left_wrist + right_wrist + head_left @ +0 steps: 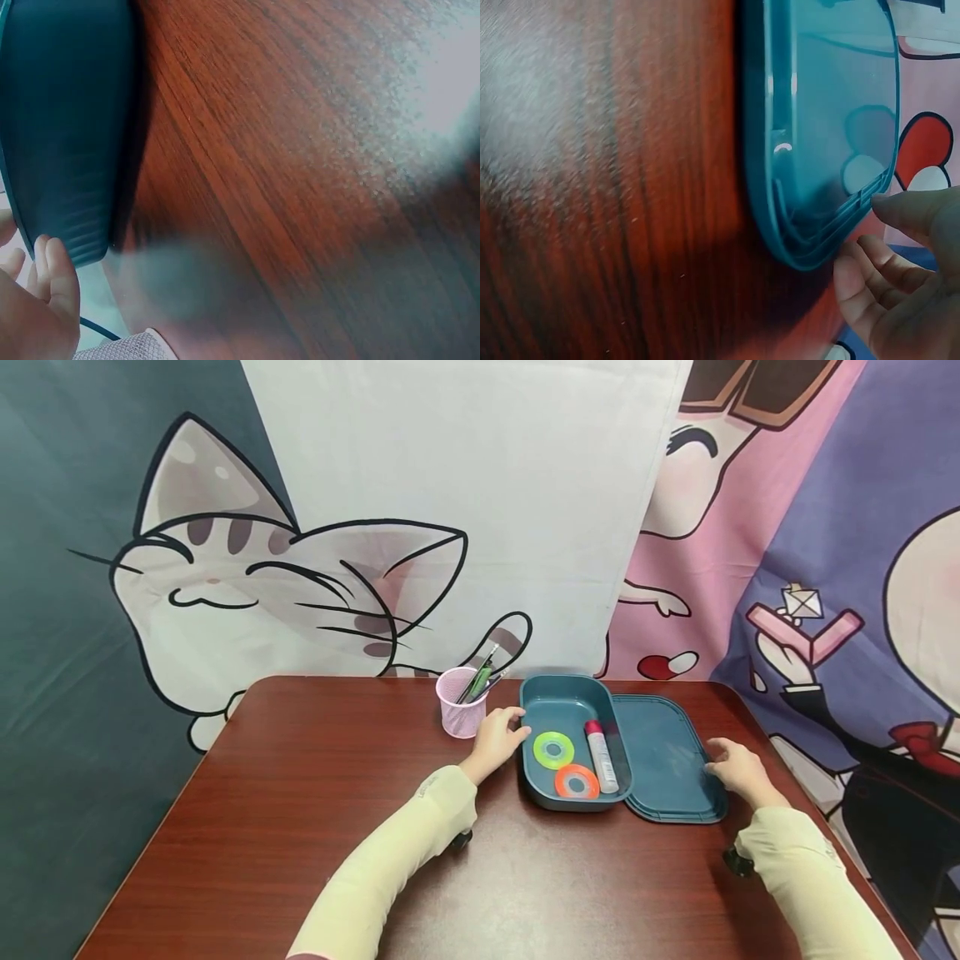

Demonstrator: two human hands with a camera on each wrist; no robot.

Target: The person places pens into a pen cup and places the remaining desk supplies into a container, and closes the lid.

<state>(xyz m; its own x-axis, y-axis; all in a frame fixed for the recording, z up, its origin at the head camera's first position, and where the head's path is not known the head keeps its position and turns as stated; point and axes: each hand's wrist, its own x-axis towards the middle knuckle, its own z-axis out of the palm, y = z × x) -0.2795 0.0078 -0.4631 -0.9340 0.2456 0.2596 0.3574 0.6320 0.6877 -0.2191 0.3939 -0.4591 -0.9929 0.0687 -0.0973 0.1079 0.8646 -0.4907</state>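
Observation:
A teal rectangular box stands uncovered near the table's far edge. Inside it lie a green tape roll, an orange tape roll and a white glue stick with a pink cap. My left hand is at the box's left rim, fingers loosely spread along the outer wall. To the right of the box, its flat teal lid lies on the table. With the thumb on its rim and fingertips beneath the outer edge, my right hand pinches the lid.
A pink mesh pen cup holding several pens stands just left of the box, close to my left hand. The brown wooden table extends to the left and front. A printed cloth hangs behind it.

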